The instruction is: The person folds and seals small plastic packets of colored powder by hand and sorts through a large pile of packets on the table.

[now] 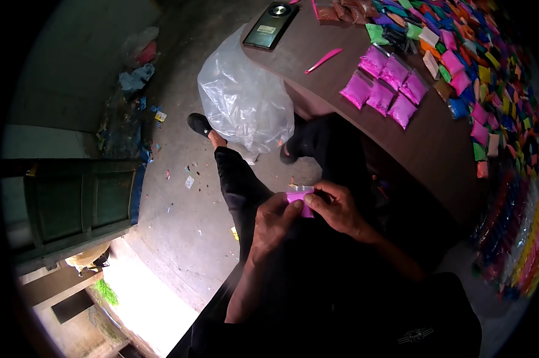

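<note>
Over my lap, a small clear packet with pink filling (300, 201) is held between both hands. My left hand (273, 219) pinches its left side, thumb on the front. On the right side, my right hand (335, 207) grips it with thumb and fingers near the clear top edge. Several similar pink packets (381, 96) lie together on the dark brown table (395, 136). A pink plastic knife (324, 61) rests on the table to their left.
A phone (271, 25) lies at the table's left corner. Many colourful packets (460, 65) cover the far right side, with long coloured strips (520, 238) below. A large clear plastic bag (242, 95) stands on the floor beside my feet. Litter dots the floor.
</note>
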The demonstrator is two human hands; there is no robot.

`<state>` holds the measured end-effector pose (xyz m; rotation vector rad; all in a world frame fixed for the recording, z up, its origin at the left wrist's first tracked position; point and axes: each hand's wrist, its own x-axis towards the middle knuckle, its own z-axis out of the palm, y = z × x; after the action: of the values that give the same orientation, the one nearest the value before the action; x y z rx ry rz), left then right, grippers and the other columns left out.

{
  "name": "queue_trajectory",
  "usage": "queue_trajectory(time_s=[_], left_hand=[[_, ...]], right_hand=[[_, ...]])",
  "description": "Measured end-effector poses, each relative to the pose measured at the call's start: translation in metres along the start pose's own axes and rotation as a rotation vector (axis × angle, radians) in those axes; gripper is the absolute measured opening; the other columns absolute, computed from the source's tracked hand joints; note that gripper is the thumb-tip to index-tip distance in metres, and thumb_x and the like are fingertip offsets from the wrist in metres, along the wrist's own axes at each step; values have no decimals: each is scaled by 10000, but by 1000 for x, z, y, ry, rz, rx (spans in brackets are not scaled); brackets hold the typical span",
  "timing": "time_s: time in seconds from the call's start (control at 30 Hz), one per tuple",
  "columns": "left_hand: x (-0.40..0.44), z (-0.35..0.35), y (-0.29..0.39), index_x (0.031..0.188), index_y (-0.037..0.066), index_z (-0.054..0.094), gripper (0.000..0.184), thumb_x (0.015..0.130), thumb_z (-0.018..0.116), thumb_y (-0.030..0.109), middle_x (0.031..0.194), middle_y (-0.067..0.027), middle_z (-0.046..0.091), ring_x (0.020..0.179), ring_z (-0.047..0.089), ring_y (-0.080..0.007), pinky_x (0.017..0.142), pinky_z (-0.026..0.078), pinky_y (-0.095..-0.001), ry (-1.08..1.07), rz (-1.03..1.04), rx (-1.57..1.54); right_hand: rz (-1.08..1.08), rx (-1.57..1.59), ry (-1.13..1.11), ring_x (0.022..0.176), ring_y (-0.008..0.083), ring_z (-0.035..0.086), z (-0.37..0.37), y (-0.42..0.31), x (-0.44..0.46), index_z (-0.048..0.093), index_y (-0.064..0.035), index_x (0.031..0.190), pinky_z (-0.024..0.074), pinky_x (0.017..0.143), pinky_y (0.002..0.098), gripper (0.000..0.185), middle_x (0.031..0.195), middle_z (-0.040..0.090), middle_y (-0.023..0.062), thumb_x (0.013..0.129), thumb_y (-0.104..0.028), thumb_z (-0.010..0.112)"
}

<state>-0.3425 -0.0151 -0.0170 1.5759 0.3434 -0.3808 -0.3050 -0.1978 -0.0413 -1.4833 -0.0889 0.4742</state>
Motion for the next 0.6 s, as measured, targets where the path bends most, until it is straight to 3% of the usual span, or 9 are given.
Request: queue_trajectory(time_s=[0.6], left_hand=[[2, 11, -3, 1025, -15, 694, 224, 953, 686, 197, 893, -26, 703, 839, 611, -82, 789, 476, -236, 3, 44, -41]], right_hand=[[54, 149, 81, 660, 24, 474, 3, 14, 0, 635, -14, 890, 388, 566, 212, 136, 729, 540, -55, 924, -141, 667]])
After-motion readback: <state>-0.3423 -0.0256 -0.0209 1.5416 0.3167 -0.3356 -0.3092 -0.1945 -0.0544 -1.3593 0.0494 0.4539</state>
